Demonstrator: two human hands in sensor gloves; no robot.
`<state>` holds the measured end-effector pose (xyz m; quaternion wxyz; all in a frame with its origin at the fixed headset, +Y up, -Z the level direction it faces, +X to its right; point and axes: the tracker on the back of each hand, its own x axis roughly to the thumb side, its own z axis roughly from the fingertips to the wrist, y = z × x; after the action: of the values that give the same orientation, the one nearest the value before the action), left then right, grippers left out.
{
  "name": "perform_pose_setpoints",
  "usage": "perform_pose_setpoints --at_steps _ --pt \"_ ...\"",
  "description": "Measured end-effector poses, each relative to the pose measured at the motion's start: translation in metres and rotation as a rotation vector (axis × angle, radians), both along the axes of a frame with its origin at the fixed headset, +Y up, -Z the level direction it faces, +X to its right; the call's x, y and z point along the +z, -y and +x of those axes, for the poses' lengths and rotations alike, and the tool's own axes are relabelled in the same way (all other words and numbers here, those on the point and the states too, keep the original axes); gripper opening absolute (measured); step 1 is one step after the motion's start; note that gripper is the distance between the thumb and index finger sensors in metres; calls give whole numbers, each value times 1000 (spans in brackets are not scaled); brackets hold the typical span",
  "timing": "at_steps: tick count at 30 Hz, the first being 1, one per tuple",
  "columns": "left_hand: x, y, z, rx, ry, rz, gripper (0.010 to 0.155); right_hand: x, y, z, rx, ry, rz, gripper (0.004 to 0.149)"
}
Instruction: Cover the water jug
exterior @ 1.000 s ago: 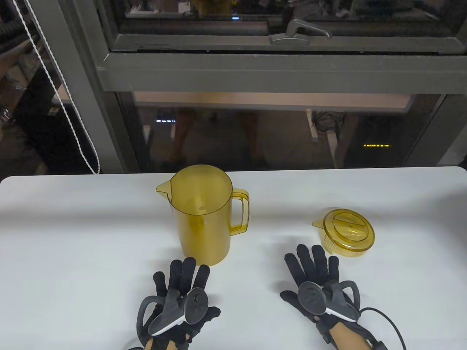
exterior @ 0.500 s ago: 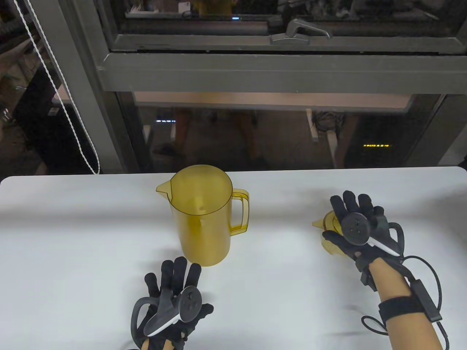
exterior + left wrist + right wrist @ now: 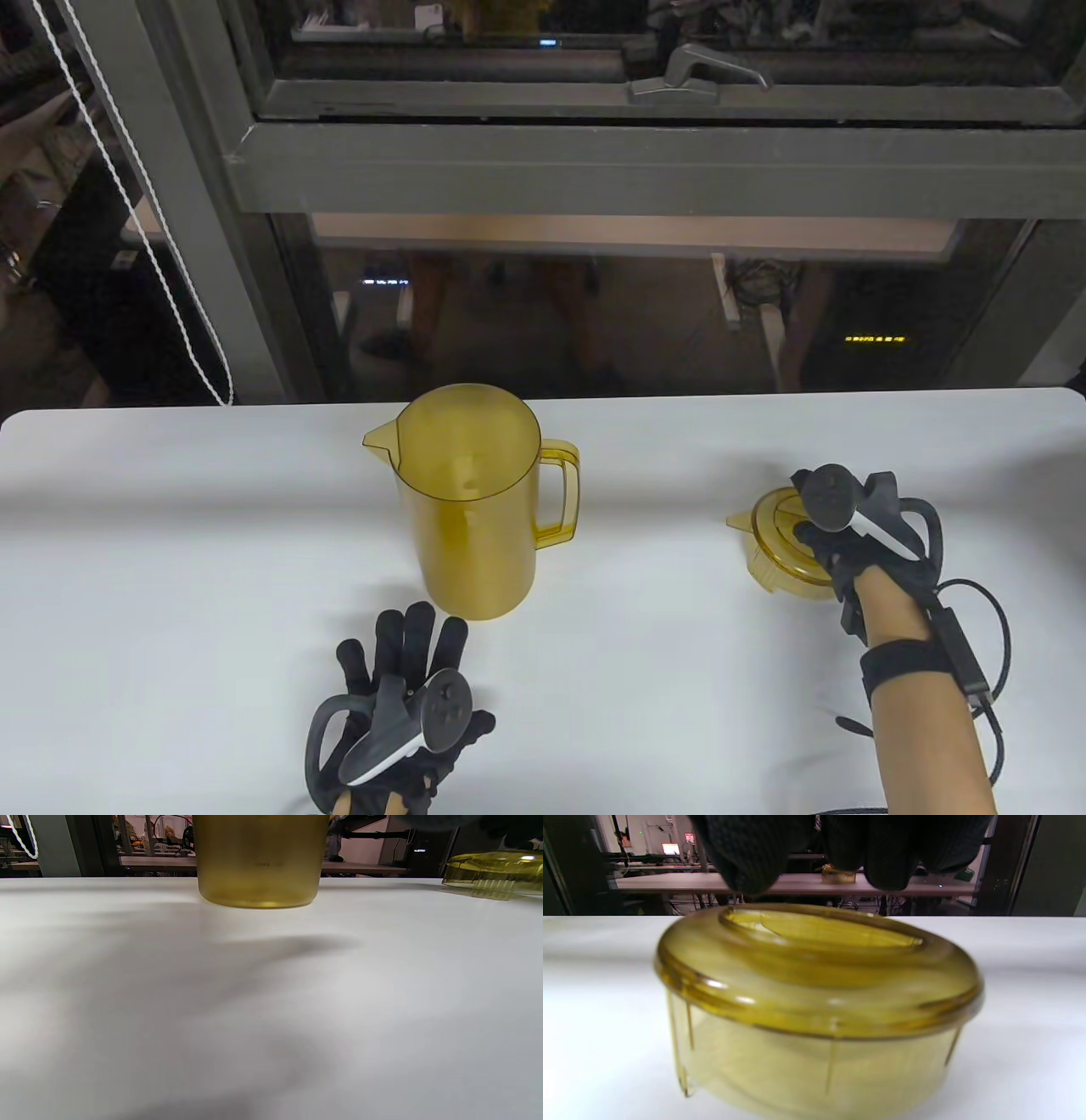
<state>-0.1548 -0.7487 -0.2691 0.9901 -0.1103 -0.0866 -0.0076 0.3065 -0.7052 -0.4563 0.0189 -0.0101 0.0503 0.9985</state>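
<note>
Left hand (image 3: 399, 679) flat; right hand (image 3: 836, 531) arched, fingers (image 3: 751, 861) down

Glossy translucent amber plastic jug (image 3: 468, 509) and lid (image 3: 814, 1001); smooth matt white table (image 3: 212, 526).

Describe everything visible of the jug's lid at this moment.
The lid is translucent amber plastic: a round domed cap with a recessed top, small spout tab and ribbed skirt. It sits upright on the white table, right of the uncovered jug. The right hand reaches over it, fingers above its far rim; contact unclear.

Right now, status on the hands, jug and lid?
Left hand flat on table, idle. Right hand over lid, grip unclear. Jug upright, uncovered. Nothing in the way.
</note>
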Motion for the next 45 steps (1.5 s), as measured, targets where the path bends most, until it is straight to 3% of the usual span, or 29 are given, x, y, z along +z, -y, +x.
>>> perform_pose_setpoints --at_steps 5,16,23,26,33,41,45 --pt "0 0 0 -4 -2 -10 94 -4 14 0 42 -10 -21 61" --pt "0 1 -1 -13 -10 -27 93 -8 22 -3 90 -23 -28 59" --pt "-1 1 -1 -15 -12 -29 93 1 23 -6 136 -31 65 59" --pt "-1 0 -1 -13 -10 -29 93 14 21 -7 159 -46 98 59" --pt "-1 -2 2 -4 13 -23 93 60 -9 -22 173 -136 202 59" --pt "0 -8 14 -10 65 11 93 136 -44 -88 150 -338 384 59" --pt "2 -9 18 -12 83 16 93 166 -45 -123 116 -403 419 60"
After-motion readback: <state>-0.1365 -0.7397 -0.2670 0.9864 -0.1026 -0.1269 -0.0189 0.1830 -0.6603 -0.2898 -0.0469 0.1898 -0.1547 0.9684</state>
